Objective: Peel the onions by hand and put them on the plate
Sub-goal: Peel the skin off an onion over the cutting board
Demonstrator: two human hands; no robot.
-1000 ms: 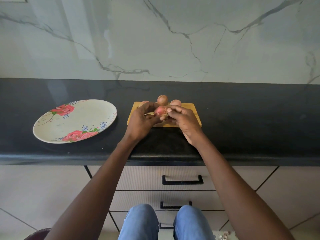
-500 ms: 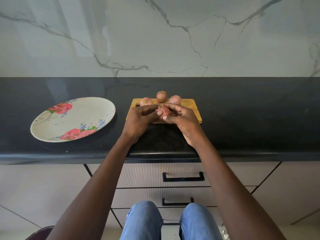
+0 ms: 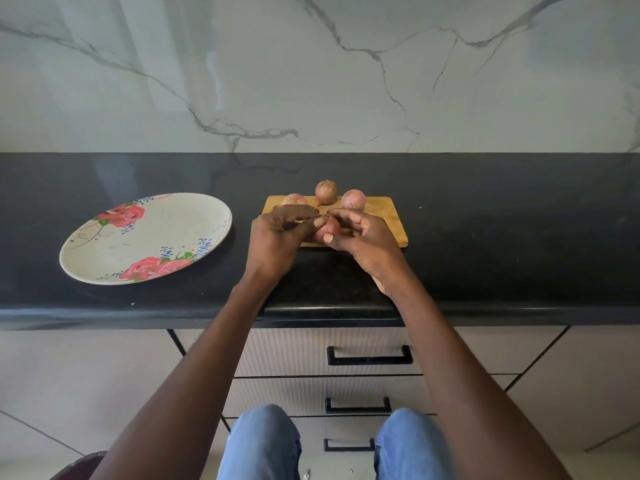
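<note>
Your hands, left hand (image 3: 277,237) and right hand (image 3: 363,240), hold the onion (image 3: 329,230): small, firm, with dry brittle skin; pinch the skin at its 12 o'clock tip.

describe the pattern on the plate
Off-white plate with pink-red roses, green leaves and small blue flowers; the head view shows it.

No readable text, labels or numbers anywhere in the view.

The plate (image 3: 145,237) on the worktop (image 3: 485,237) carries only painted roses and small blue flowers, no lettering; the wooden board (image 3: 388,216), the marble wall (image 3: 311,71) and the drawer fronts (image 3: 367,341) show no brand, sign or figure that can be made out.
</note>
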